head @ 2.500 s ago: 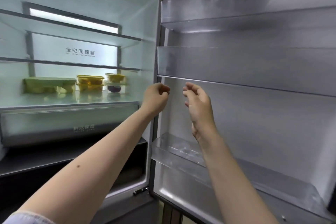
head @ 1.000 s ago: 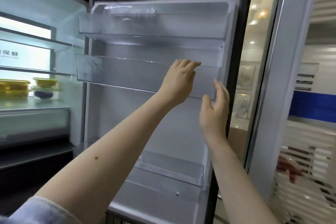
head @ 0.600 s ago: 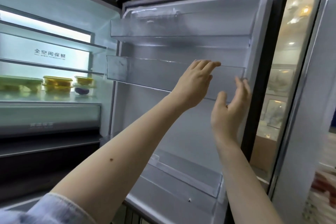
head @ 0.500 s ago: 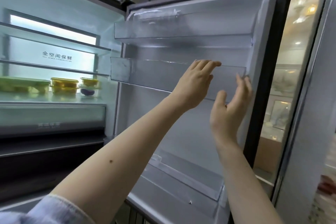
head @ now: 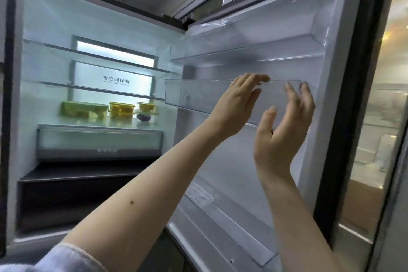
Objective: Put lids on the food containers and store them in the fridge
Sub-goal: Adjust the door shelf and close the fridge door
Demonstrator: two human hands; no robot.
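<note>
The fridge stands open. On its lit middle shelf (head: 99, 122) sit lidded containers: a wide green-lidded one (head: 84, 110), two stacked yellow-lidded ones (head: 121, 110) and a small stack with a yellow lid over a purple-filled tub (head: 145, 112). My left hand (head: 237, 106) rests flat with its fingertips on the top rim of the clear middle door bin (head: 194, 98) of the open right door (head: 326, 95). My right hand (head: 284, 130) is spread, palm toward the door's inner right edge, holding nothing. Whether it touches the door is unclear.
Clear door bins sit above (head: 242, 48) and below (head: 231, 227) the middle one. Inside are two bare glass shelves (head: 99, 57), a crisper drawer (head: 99, 141) and a dark lower compartment (head: 77, 194). A glass partition (head: 379, 139) lies beyond the door's edge at the right.
The view has swung back left, showing more of the fridge interior. Both hands moved from the fridge's middle to the door's right side and have stayed there, my right fingers spreading slightly.
</note>
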